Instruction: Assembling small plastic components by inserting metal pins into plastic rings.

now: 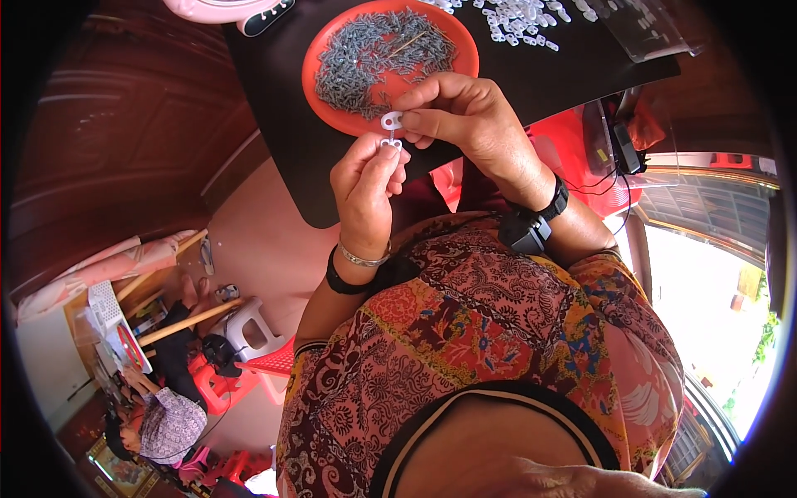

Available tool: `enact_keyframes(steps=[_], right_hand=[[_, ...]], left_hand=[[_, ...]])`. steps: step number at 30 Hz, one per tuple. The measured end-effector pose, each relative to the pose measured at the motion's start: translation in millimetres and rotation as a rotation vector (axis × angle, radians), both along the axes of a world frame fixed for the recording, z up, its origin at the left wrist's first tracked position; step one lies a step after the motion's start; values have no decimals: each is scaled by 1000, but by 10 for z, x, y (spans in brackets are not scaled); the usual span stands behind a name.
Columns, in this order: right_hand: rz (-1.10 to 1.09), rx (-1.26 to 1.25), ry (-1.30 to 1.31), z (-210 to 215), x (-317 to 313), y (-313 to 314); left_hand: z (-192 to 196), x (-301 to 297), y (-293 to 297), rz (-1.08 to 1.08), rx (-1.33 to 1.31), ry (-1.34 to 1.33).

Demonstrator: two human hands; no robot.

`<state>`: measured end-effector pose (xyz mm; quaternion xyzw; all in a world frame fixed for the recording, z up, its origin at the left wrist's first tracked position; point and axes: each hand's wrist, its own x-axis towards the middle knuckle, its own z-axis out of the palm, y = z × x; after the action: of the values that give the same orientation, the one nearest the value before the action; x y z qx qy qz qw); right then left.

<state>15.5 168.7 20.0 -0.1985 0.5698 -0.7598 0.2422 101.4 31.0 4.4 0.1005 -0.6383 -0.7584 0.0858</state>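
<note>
My right hand (477, 124) pinches a small white plastic piece with holes (387, 122) between thumb and fingers. Just below it, my left hand (366, 192) grips a second small white plastic piece (390, 144) at its fingertips. A thin shank stands between the two pieces, possibly a screw; it is too small to be sure. Both hands are over the near edge of a round red plate (310, 91). Many grey screws (344, 70) lie heaped on this plate, with a bare patch of red near its middle.
The plate stands on a black table (278, 108). White plastic pieces (519, 21) are scattered at the far right, beside a clear container (647, 37). A pink object (220, 10) sits at the far left. Another person (170, 423) works at lower left, near a white stool (249, 328).
</note>
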Motion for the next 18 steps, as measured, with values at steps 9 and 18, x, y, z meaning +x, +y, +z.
enact_keyframes(steps=[9,18], right_hand=[[11,-49,17,-28,42,-26],[47,15,140,-106,39,-19]], left_hand=[[-17,-4,3,9,29,-6],[-33,-1,-34,-32,54,8]])
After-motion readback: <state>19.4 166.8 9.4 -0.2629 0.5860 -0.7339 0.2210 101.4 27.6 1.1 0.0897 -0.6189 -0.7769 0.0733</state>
